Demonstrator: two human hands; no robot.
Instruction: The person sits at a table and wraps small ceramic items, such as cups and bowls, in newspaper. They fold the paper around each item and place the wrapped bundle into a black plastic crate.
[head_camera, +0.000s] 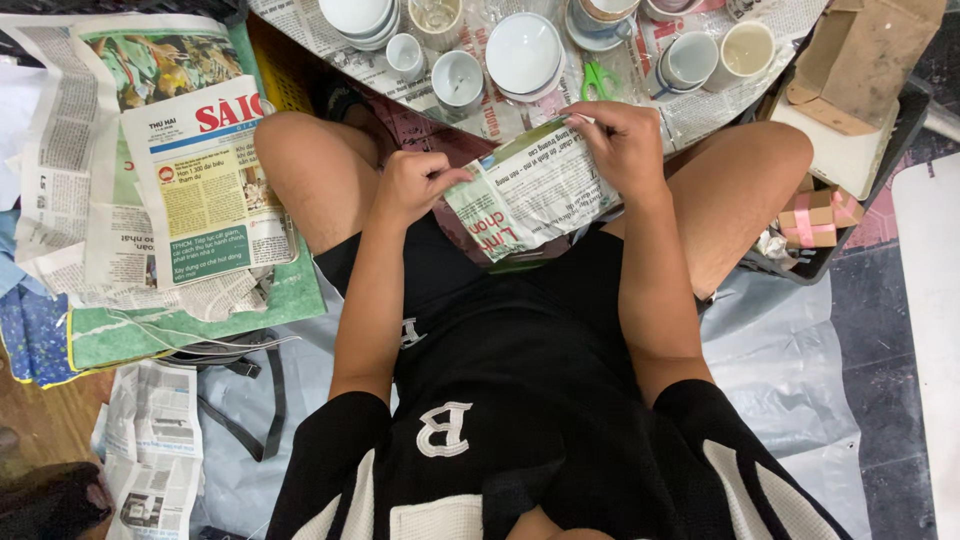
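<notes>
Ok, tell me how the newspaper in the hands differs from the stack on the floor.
The newspaper piece is small, folded around something and gripped by the left hand and right hand. The newspaper stack is large, lies flat and spread out, and no hand touches it. Both are printed newsprint.

Ahead of our knees we see a low round table covered in newsprint, crowded with white cups, stacked bowls and plates. Green scissors lie among them. To our left a stack of newspapers rests on a green mat, with a blue cloth at its edge. To our right a dark tray holds a cardboard box and a small box tied with pink ribbon. A black strap lies on the floor.
</notes>
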